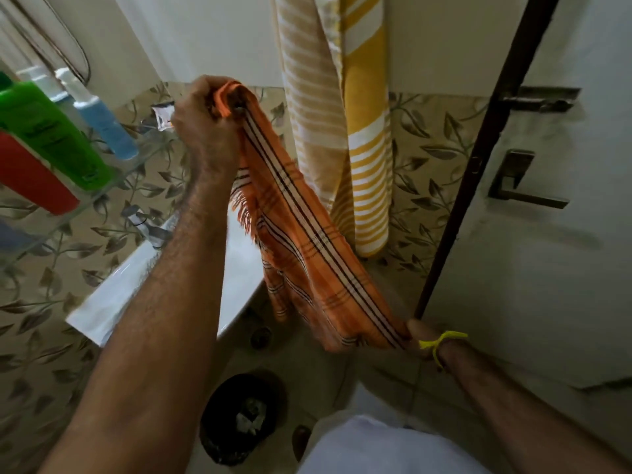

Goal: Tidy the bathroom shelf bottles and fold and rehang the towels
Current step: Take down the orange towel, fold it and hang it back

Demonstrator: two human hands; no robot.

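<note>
The person is working through the towel part of the job: the left hand [205, 121] is gripping one end of an orange striped towel [301, 241] with its fingers curled tight round the bunched cloth, up near the shelf, while the right hand [419, 335], low by the door edge, is pinching the opposite end, so the towel is stretching in a slant between them above the white basin [164, 282]. It is looking half folded lengthwise at best, and it is not yet hanging anywhere. Two other towels, a beige striped towel [311, 107] and a yellow striped towel [367, 148], are already hanging against the wall just behind. On the glass shelf [102, 196] at left, a green bottle [51, 131], a red bottle [30, 176] and a blue bottle [102, 124] are standing close together; whether they are counting as tidied is hard to judge.
</note>
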